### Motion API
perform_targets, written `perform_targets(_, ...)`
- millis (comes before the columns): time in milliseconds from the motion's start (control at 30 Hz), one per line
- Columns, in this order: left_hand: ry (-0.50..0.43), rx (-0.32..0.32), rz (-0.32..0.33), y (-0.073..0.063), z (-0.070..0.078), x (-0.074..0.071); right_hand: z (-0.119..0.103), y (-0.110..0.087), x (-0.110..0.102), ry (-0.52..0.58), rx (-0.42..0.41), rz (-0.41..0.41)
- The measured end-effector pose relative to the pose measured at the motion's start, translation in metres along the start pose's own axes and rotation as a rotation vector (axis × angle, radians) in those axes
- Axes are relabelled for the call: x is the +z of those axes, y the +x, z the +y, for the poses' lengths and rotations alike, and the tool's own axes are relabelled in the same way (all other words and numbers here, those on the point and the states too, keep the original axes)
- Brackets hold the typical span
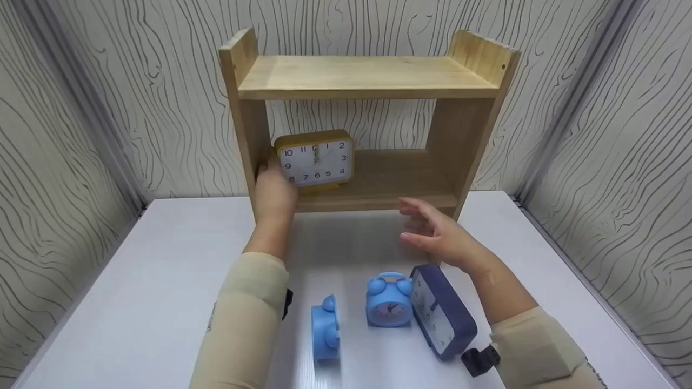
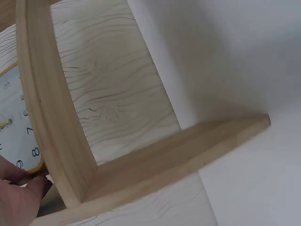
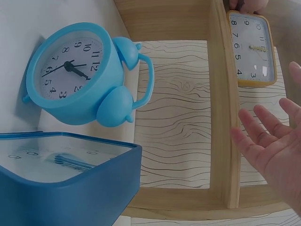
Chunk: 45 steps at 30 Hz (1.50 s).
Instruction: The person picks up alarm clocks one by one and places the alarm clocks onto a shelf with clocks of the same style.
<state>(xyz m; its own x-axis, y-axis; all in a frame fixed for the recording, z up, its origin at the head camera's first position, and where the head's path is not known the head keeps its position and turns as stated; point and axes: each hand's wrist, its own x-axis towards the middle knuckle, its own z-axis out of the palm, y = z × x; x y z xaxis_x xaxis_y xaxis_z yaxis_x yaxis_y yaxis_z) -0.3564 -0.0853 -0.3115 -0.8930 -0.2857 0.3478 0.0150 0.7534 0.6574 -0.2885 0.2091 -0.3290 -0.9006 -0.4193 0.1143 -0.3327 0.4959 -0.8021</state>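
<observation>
My left hand (image 1: pixel 275 189) holds a yellow rectangular clock (image 1: pixel 319 159) by its left side, inside the wooden shelf (image 1: pixel 373 202). The clock stands on the lower board near the left panel, slightly tilted in the head view. In the left wrist view, thumb and fingers (image 2: pixel 19 195) close at the clock's lower corner, partly behind the board. My right hand (image 1: pixel 440 232) hovers in front of the shelf's right half, fingers spread and holding nothing. Below it stand a light blue twin-bell alarm clock (image 1: pixel 389 302) and a dark blue rectangular clock (image 1: pixel 446 310).
A second light blue twin-bell clock (image 1: pixel 325 329) stands side-on on the white table (image 1: pixel 178 259), to the right of my left forearm. The shelf's top board (image 1: pixel 357 73) spans above the yellow clock. Wood-patterned walls (image 1: pixel 162 97) enclose the table at the back and sides.
</observation>
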Motion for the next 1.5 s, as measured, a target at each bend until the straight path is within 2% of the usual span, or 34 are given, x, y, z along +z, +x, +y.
perform_targets(133, 0.088, 0.035, 0.036, 0.001, -0.002, 0.000, 0.000, -0.001, 0.000, 0.001, 0.010, -0.002)
perform_targets(333, 0.106, 0.071, 0.077, 0.000, -0.002, 0.000, 0.000, -0.001, 0.000, -0.005, 0.009, -0.004)
perform_targets(467, 0.114, 0.073, 0.063, -0.001, -0.002, 0.000, 0.000, -0.001, 0.001, -0.007, 0.013, -0.009)
perform_targets(667, 0.137, 0.103, 0.008, -0.005, -0.004, -0.001, -0.001, -0.002, 0.002, -0.001, 0.013, -0.022)
perform_targets(800, 0.112, 0.116, -0.015, -0.010, -0.003, -0.002, -0.002, -0.002, 0.002, -0.007, 0.011, -0.027)
perform_targets(1133, -0.022, 0.100, -0.055, -0.022, -0.001, -0.011, -0.004, -0.004, 0.002, -0.034, 0.010, -0.032)
perform_targets(1500, -0.071, 0.082, -0.113, -0.035, 0.000, -0.028, -0.007, -0.007, 0.000, -0.046, 0.040, -0.048)
